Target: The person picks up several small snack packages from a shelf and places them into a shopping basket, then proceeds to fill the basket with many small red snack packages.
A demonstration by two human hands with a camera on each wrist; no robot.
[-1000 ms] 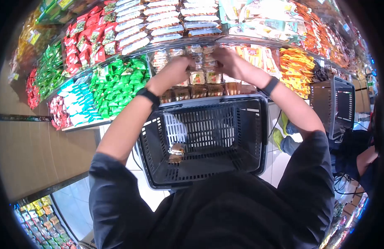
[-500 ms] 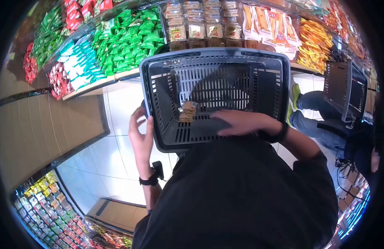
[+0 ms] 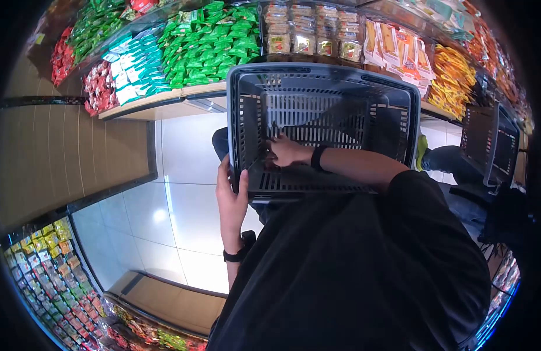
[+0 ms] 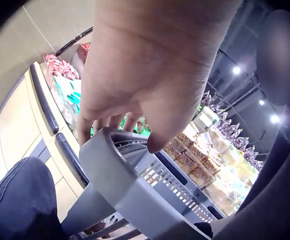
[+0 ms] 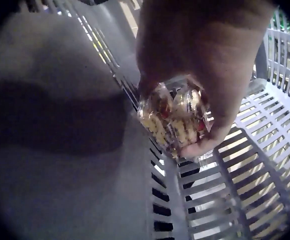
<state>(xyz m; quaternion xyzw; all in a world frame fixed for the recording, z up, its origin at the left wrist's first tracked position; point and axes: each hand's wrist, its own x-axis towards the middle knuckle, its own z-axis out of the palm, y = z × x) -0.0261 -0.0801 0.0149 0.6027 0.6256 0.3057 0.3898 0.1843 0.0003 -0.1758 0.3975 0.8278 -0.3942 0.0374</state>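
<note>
The black shopping basket [image 3: 323,70] hangs below the shelf edge. At its left rim [image 4: 110,170], my left hand [image 3: 231,202] [image 4: 150,75] grips with the thumb on one side and the fingers on the other. Inside the basket, near the left wall, my right hand [image 3: 287,151] [image 5: 205,65] reaches down. Clear-wrapped snack packs [image 5: 177,117] are pinched between its thumb and fingers, low beside the slotted wall and floor. In the head view the packs are mostly hidden by the hand and shadow.
Shelf bins above the basket hold green packets [image 3: 212,47], boxed snacks [image 3: 314,44], white-and-orange packs [image 3: 396,47] and yellow packets [image 3: 452,76]. Another basket [image 3: 490,140] and a person's leg [image 3: 446,158] are at the right. A brown panel [image 3: 77,152] stands left.
Both hands left the shelf. The left came down to the basket's left rim; the right moved into the basket and took hold of the snack packs there. The view shifted, with the shelf higher.
</note>
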